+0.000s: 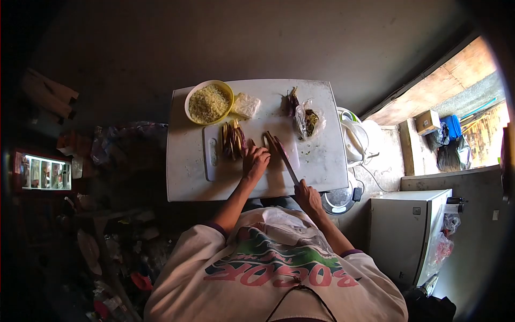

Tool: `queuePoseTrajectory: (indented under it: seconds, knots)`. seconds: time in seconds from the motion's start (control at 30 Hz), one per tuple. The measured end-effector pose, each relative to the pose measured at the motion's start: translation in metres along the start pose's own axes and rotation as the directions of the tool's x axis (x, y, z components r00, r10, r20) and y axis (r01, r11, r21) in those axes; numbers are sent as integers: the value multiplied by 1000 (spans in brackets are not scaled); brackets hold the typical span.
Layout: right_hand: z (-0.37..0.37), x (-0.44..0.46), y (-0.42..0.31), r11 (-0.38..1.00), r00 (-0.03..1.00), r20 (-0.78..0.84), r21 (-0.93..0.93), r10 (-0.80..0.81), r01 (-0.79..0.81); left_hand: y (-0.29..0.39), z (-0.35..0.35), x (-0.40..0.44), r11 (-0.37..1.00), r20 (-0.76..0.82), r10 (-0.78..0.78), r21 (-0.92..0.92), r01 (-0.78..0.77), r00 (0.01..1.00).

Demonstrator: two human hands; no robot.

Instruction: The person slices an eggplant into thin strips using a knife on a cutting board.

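bowl (187, 107) behind cutting board (211, 170) on table (185, 188)

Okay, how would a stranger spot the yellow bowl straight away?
Find the white table, then its far left corner. The bowl stands there; unlike the blocky packet beside it, it is round, yellow-rimmed and full of pale chopped bits.

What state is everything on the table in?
Knife, held in right hand
Left hand, fingers bent, at board
Cutting board, flat
Purple-skinned pieces, cut, piled
Bowl, filled with pale bits
Pale block, wrapped
Plastic bag, crumpled, contents showing
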State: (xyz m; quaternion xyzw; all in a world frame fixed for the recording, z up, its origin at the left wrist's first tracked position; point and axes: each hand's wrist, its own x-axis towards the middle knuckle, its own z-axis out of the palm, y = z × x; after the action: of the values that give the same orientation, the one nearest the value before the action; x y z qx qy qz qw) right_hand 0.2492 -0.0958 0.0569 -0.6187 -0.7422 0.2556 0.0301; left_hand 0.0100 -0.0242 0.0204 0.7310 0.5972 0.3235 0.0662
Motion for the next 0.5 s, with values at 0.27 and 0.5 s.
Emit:
queuePoseTrajectory:
  seconds: [0.27, 0.5]
  knots:
    - [24, 50, -39, 987, 984, -113, 64, -137, 145, -16, -14, 5, 999, -87, -31, 40, 34, 996]
    - [52, 58, -100, 969, 994, 21, 225, -106, 99, -20, -29, -7, 992, -174, -120, 28, 126, 977]
